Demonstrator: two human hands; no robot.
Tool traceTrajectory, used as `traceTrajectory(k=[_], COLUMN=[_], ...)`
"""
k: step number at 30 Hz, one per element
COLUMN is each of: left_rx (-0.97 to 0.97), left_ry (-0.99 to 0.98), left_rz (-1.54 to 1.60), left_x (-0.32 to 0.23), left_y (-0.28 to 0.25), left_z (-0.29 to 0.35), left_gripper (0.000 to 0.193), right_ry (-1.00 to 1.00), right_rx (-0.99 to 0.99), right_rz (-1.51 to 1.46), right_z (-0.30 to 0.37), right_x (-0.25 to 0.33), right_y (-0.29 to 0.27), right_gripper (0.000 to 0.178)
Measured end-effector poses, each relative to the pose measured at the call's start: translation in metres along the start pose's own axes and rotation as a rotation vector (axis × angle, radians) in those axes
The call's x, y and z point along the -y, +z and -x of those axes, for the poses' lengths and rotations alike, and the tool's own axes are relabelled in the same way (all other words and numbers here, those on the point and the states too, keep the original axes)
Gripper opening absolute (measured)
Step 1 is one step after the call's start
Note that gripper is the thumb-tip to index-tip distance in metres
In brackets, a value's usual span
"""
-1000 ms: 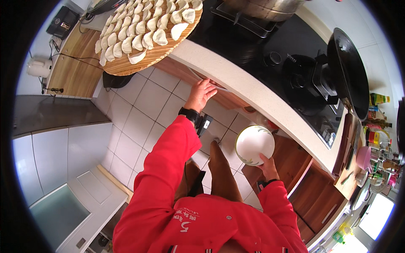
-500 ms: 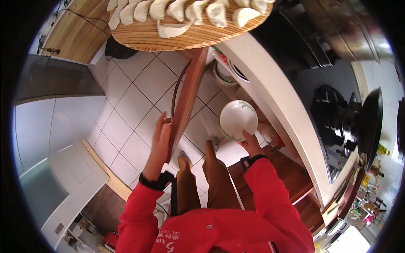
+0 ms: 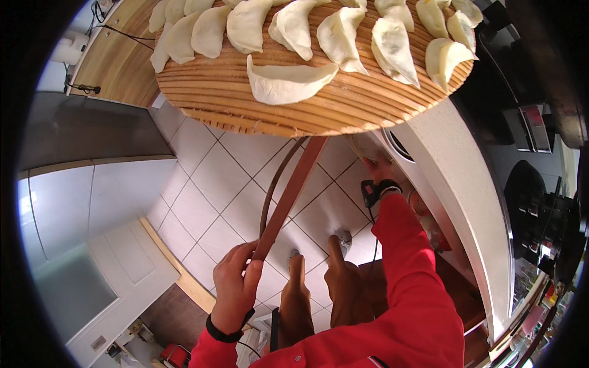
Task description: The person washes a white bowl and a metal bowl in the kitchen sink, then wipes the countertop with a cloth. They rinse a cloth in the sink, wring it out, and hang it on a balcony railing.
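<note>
My left hand (image 3: 236, 285) is closed on the near end of a reddish-brown cabinet door (image 3: 291, 196), which stands open and shows nearly edge-on. A dark curved handle (image 3: 273, 184) runs along the door's left face. My right arm reaches forward into the low cabinet under the counter. There my right hand (image 3: 379, 168) is partly in shadow, and its fingers are too hidden to read. Pale round dishware (image 3: 363, 147) shows faintly just beyond it. Above both hands, a round wooden board (image 3: 215, 104) bears several raw dumplings (image 3: 288, 81).
A pale countertop (image 3: 457, 165) curves down the right side, with a black stove area (image 3: 527, 196) beyond it. White cabinets (image 3: 110, 190) line the left. My feet stand on a tiled floor (image 3: 215, 165). Brown wooden drawers (image 3: 451, 282) lie beside my right arm.
My right hand has carried the white bowl forward into the cabinet, where the bowl no longer shows clearly. My left hand has closed on the door edge. The view has shifted toward the dumpling board.
</note>
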State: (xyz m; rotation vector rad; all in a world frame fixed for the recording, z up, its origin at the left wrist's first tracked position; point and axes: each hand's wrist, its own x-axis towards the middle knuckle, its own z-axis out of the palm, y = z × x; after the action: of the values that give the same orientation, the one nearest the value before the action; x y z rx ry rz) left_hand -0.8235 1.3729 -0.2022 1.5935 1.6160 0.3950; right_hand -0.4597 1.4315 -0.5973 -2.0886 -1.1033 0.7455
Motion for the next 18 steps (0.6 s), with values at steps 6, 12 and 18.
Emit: traceTrajectory(k=[6,12,18], left_rx=[0.000,0.030,0.033], left_ry=[-0.025,-0.049,-0.019], left_rz=[0.026,0.073,0.073], left_x=[0.004,0.007,0.007], left_y=[-0.011,-0.015,-0.016], left_z=[-0.008,-0.009,-0.011], left_gripper=[0.026,0.027,0.026], right_ry=[-0.201,-0.059,0.079], right_rx=[-0.057,0.138,0.206], right_rz=[0.535,0.582,0.163], right_z=[-0.027,-0.031,-0.050], right_x=[-0.017,-0.052,-0.090], right_y=[0.005,0.011,0.024], right_gripper=[0.063,0.056,0.050])
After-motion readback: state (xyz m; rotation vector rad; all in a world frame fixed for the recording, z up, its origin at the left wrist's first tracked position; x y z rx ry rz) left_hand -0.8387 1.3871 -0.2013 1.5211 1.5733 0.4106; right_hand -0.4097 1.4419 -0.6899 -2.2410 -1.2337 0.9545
